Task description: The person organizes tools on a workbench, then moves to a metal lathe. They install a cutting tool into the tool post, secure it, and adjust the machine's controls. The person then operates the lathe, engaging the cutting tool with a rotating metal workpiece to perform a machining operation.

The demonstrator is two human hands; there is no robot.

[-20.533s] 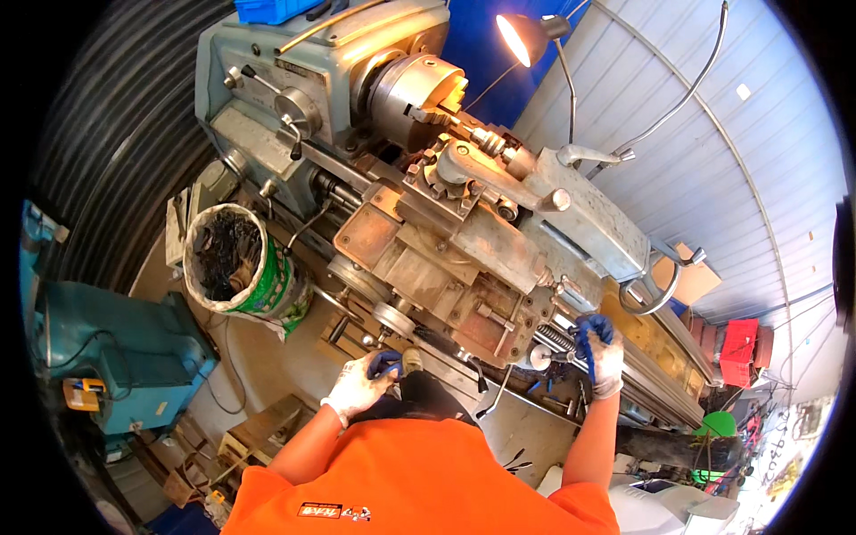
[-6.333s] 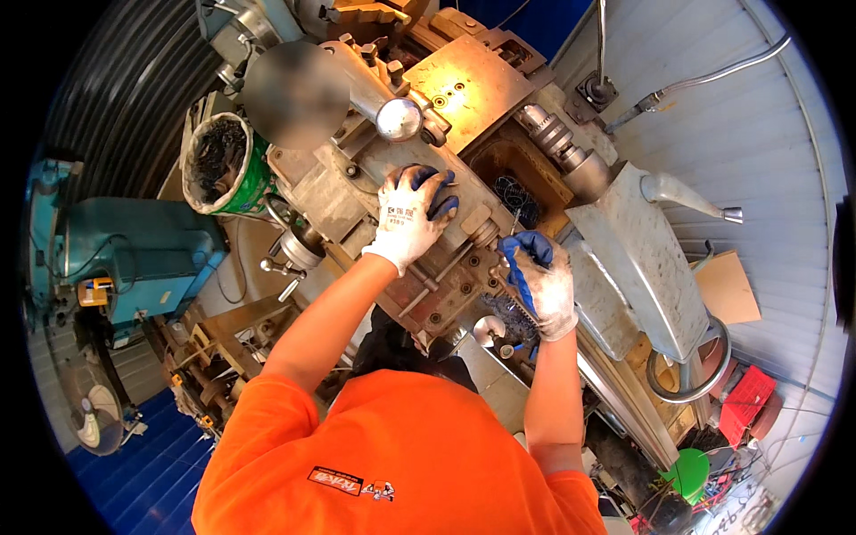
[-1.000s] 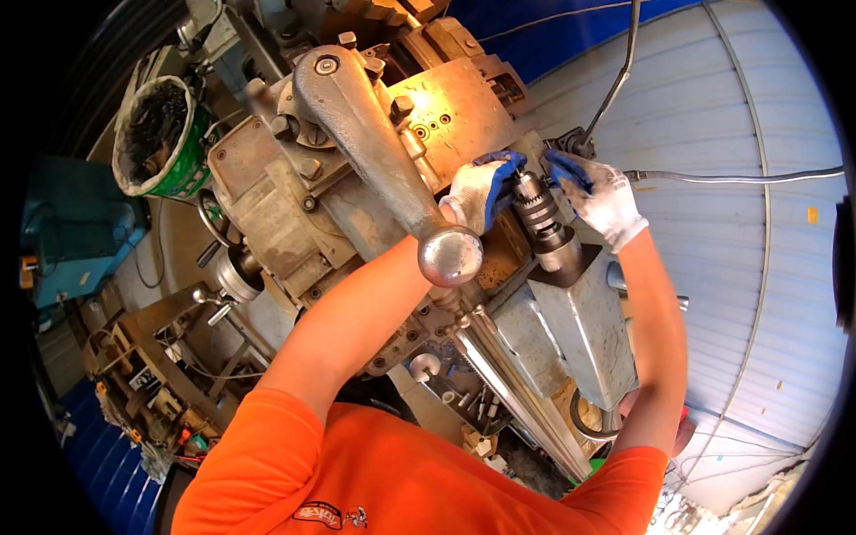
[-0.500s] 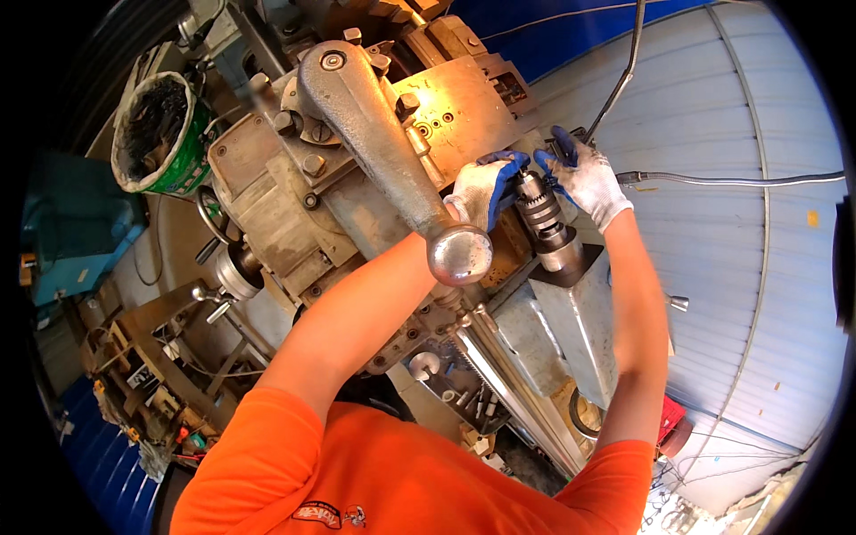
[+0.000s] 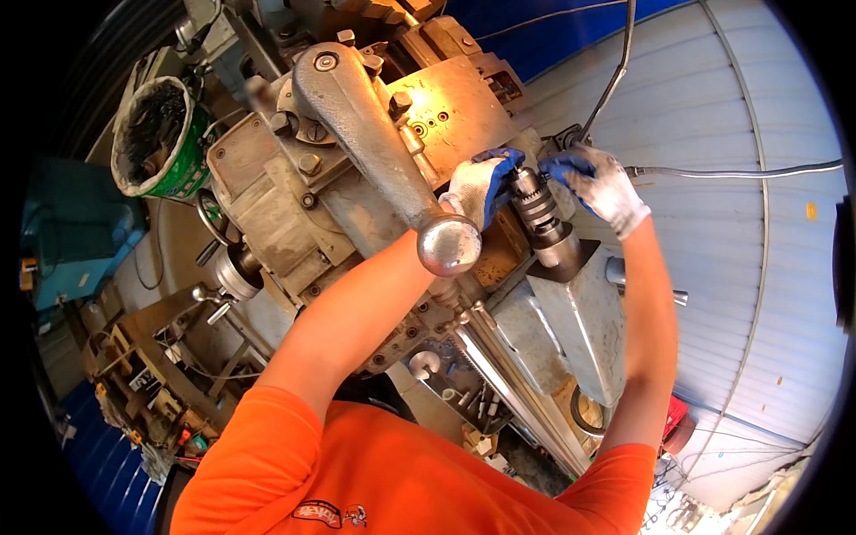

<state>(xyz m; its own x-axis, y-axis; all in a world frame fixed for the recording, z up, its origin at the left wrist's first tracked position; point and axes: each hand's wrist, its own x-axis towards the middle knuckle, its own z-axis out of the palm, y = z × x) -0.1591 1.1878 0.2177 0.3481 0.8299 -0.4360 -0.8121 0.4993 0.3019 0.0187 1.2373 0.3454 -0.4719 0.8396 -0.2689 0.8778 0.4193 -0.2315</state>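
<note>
A steel drill chuck with a toothed ring sits in the end of the grey lathe tailstock, its jaw end pointing away from me. My left hand, in a white glove with a blue palm, is at the chuck's jaw end. Its fingers are curled together; what they hold is hidden. On the other side of the chuck is my right hand, gloved the same way. Its fingers are bent closed beside the toothed ring, and whatever lies in them cannot be made out.
A big grey lever with a ball end reaches over my left forearm. Behind it stands the lathe carriage. Flexible metal hoses run at the right. A green bucket hangs far left; long steel rails run below the tailstock.
My right hand has shifted slightly right and down, drawing back from the chuck and turning. My left hand stays at the chuck's jaw end. The whole view has shifted slightly.
</note>
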